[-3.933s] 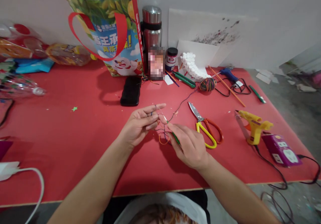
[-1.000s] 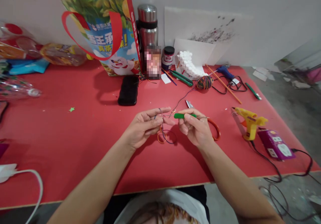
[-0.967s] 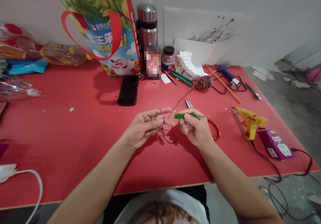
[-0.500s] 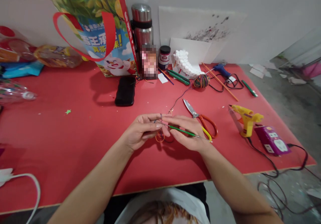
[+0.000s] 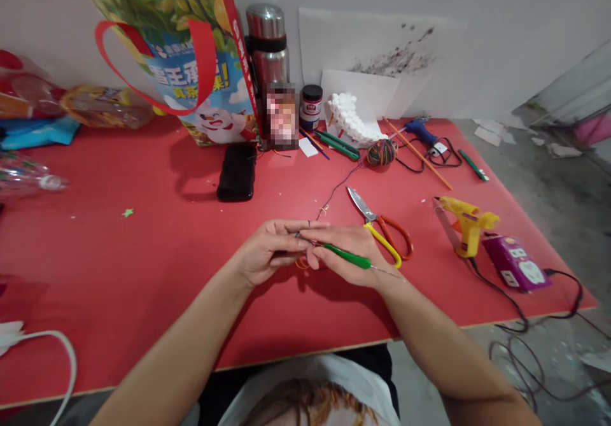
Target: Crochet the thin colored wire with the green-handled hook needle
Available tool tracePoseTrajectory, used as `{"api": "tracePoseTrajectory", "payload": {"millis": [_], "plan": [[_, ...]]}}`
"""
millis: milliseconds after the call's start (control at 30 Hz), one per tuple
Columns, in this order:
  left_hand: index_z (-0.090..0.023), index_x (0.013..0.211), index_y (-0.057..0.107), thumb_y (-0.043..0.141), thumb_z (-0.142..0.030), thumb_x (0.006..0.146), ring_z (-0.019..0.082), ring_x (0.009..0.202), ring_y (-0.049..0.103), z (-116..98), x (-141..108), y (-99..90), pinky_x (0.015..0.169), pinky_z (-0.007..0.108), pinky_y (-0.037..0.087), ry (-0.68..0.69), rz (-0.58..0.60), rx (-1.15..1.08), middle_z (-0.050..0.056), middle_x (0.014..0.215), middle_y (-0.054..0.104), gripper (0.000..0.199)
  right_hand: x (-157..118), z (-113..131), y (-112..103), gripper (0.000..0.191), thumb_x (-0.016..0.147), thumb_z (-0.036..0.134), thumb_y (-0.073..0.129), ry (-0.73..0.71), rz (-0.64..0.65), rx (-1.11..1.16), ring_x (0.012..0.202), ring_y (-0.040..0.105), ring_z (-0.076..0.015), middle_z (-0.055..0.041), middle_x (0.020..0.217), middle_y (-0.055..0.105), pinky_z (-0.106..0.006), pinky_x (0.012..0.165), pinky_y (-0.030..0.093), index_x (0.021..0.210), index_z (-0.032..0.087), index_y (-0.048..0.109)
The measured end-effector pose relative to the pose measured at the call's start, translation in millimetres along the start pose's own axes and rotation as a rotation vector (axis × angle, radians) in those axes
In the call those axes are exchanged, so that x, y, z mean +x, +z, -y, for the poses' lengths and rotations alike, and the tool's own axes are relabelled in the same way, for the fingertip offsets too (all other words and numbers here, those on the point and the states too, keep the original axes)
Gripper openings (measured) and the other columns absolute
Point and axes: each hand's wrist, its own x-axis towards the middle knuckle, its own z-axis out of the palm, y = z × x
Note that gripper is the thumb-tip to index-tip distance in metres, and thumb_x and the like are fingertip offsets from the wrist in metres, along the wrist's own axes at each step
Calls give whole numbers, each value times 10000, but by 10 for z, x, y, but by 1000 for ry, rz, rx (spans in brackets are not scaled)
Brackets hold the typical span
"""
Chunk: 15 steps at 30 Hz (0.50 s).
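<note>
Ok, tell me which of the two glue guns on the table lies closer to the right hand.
The yellow glue gun, just past the scissors from the right hand. The blue glue gun sits farther back, near the wall.

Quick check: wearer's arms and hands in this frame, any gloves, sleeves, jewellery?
Both forearms are bare to the frame's lower edge, with no sleeves showing. The left hand and right hand wear no gloves. No watch, bracelet or ring is visible. A white garment shows at the torso.
</note>
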Motion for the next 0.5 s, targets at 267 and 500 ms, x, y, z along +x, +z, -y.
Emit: {"api": "tracePoseTrajectory", "payload": {"millis": [267,500], "plan": [[-166,1154,815,800,-147,817,-9,410,323,-14,-9,-40,391,109,196,-20,25,17,182,788,796,338,-41,-82,-153,267,991,185,618,-109,98,-254,1042,774,-188,-94,1121,800,-282,885,613,1254,197,664],[-127,1218,779,762,-146,862,-14,408,304,3,21,-105,388,107,195,-57,103,23,207,844,800,357,-18,-94,-193,260,1019,222,594,-49,180,-153,1108,755,-187,-94,1164,786,-280,962,588,1264,205,677]]}}
